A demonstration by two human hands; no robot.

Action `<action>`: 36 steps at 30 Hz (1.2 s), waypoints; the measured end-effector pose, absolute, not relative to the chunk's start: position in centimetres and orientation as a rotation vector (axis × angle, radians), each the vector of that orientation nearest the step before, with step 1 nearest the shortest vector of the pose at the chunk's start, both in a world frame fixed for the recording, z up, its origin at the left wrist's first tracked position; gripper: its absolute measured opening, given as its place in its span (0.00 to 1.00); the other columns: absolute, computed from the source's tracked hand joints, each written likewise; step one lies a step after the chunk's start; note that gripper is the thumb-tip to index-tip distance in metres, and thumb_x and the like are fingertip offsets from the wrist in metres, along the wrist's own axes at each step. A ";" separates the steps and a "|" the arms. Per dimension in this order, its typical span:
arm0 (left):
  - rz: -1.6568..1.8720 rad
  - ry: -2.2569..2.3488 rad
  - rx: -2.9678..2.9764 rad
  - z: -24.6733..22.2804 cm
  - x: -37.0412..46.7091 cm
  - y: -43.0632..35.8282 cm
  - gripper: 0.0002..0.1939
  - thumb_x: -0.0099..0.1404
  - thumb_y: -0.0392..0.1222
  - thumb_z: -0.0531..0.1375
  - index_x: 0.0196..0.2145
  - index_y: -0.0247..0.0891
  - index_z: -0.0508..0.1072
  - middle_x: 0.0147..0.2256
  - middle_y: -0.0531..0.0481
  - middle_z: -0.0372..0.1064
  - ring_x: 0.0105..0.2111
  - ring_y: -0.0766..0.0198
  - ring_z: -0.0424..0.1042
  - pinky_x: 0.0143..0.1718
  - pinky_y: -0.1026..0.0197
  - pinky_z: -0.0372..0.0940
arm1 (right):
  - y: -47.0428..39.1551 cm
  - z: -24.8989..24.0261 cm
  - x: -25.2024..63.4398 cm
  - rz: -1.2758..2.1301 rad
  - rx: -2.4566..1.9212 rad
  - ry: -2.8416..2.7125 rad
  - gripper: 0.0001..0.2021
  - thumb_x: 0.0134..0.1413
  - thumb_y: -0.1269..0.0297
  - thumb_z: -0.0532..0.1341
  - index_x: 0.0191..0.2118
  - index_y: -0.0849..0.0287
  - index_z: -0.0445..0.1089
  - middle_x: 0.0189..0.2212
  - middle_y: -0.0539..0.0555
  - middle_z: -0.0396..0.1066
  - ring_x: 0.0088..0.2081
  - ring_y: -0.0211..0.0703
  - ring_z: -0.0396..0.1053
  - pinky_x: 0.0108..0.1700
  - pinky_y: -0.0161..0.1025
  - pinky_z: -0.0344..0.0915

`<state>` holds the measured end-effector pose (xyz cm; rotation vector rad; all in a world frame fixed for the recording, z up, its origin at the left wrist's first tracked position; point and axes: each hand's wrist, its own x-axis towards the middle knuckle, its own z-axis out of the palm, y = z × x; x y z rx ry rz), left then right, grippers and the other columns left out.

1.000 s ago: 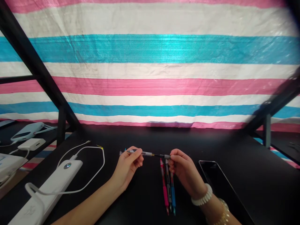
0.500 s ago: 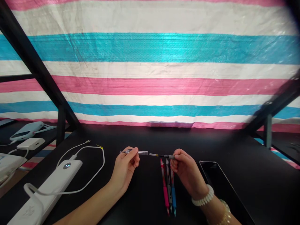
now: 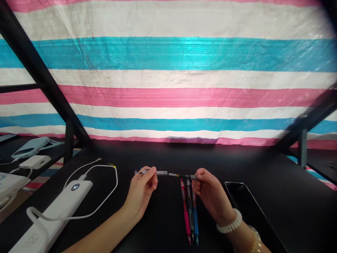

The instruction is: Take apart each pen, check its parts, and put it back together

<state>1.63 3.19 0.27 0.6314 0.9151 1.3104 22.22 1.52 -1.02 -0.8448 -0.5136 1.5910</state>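
Note:
Between its thumb and fingers, my left hand [image 3: 142,189] pinches a clear pen barrel [image 3: 161,173], which points right. My right hand [image 3: 209,186] is closed on the grey grip section of a pen [image 3: 193,177], from which a refill [image 3: 177,175] sticks out to the left. The refill's tip lies very close to the barrel's open end, with a narrow gap showing. Below my right hand, a pink pen [image 3: 186,218], a grey pen [image 3: 190,214] and a blue pen [image 3: 195,221] lie side by side on the black table [image 3: 163,228].
A white power bank [image 3: 60,207] with a looped white cable [image 3: 116,179] lies at left. On the right, a black phone [image 3: 250,207] rests partly under my right forearm. Black frame bars [image 3: 50,91] stand before a striped sheet [image 3: 168,98]. Chargers [image 3: 35,161] sit far left.
Almost nothing differs. Both hands, with the barrel and the refill, appear shifted very slightly right and down, and the gap between the two parts looks about the same.

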 end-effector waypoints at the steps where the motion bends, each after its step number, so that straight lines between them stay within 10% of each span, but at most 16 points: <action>1: 1.310 0.918 0.632 0.3 1.6 3.2 0.14 0.56 0.42 0.69 0.22 0.35 0.67 0.20 0.56 0.62 0.21 0.72 0.59 0.21 0.71 0.58 | 1.5 -1.0 22.2 1.591 -0.844 -0.514 0.07 0.41 0.68 0.66 0.25 0.58 0.66 0.17 0.46 0.59 0.21 0.33 0.53 0.23 0.32 0.51; 36: 1.288 0.951 0.730 0.2 1.8 2.7 0.16 0.57 0.44 0.67 0.21 0.36 0.66 0.20 0.56 0.61 0.20 0.72 0.57 0.22 0.69 0.56 | 1.3 -1.0 22.2 1.558 -0.879 -0.614 0.08 0.44 0.67 0.67 0.26 0.59 0.67 0.18 0.46 0.60 0.21 0.34 0.55 0.24 0.33 0.54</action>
